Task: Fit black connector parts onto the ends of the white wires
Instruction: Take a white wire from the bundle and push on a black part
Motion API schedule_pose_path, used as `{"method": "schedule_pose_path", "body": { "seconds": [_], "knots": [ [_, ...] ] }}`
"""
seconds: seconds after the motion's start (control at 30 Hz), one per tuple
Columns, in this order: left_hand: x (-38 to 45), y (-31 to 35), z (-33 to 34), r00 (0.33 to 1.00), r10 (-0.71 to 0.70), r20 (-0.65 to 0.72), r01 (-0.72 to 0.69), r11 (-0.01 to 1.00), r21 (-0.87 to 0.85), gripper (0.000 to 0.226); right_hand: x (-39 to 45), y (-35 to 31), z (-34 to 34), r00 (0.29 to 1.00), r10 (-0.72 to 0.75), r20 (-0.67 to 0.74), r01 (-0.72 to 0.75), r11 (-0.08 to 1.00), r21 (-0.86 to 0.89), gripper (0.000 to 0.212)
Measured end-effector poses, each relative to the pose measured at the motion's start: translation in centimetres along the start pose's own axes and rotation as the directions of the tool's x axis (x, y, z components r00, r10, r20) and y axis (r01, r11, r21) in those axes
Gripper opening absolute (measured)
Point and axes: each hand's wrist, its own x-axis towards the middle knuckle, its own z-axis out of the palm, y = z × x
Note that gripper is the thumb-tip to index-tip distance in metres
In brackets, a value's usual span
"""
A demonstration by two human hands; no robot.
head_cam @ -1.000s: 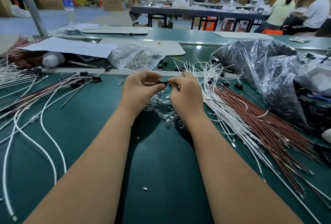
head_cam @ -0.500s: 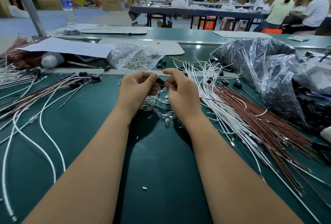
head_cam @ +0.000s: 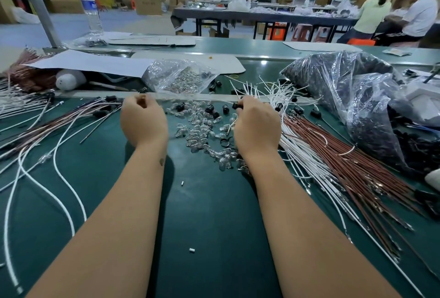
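We see two bare hands over the dark green worktop (head_cam: 209, 214). The left hand (head_cam: 142, 121) sits at about eleven o'clock from the frame centre, fingers curled inward; whether it holds anything we cannot tell. The right hand (head_cam: 256, 124) lies at about one o'clock, its fingers curled round a small black cylindrical connector part (head_cam: 237, 106) at the fingertips, and a thin white wire (head_cam: 190, 101) seems to run leftward from that connector toward the left hand.

Between the hands lies a scatter of small clear glass bulbs (head_cam: 202, 133), too many to count, with at least four loose black connector parts (head_cam: 209, 108) among them at twelve o'clock. At three o'clock a thick fan of white wires (head_cam: 307, 152) lies beside brown wires (head_cam: 357, 166); a few of the white ends already wear black connectors. At nine o'clock more white and brown wires (head_cam: 47, 128) trail across the worktop, some capped in black. One clear plastic bag of bulbs (head_cam: 178, 76) sits at twelve o'clock, and one large crinkled bag of black parts (head_cam: 352, 97) at two o'clock. Two tiny white bits (head_cam: 192, 250) lie at six o'clock.
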Motion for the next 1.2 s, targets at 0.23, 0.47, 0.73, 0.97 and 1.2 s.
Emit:
{"method": "schedule_pose_path", "body": {
  "seconds": [0.23,0.47,0.73,0.97,1.2],
  "knots": [
    [-3.7,1.2,1.2,0.646,0.636,0.422,-0.71,0.704,0.026,0.039,-0.3,-1.3,0.1,0.987,-0.154,0.042,0.149,0.982,0.115,0.015],
    [-3.4,0.4,1.7,0.803,0.484,0.348,-0.574,0.783,0.238,0.03,-0.1,-0.3,0.5,0.997,-0.041,0.059,0.04,0.999,0.017,0.01],
    [-4.5,1.3,2.8,0.599,0.613,0.515,-0.771,0.616,0.164,0.039,0.1,-1.2,0.6,0.977,-0.034,0.209,0.019,0.997,0.074,0.014],
    [-3.1,0.8,2.5,0.652,0.598,0.465,-0.66,0.75,-0.039,0.02,0.3,-1.0,0.4,0.961,-0.045,0.272,0.001,0.987,0.162,0.018],
    [-1.7,0.1,1.1,0.8,0.501,0.331,-0.575,0.798,0.182,0.025,0.3,-0.5,0.4,0.989,-0.031,0.144,0.003,0.981,0.194,0.014]
  ]
}}
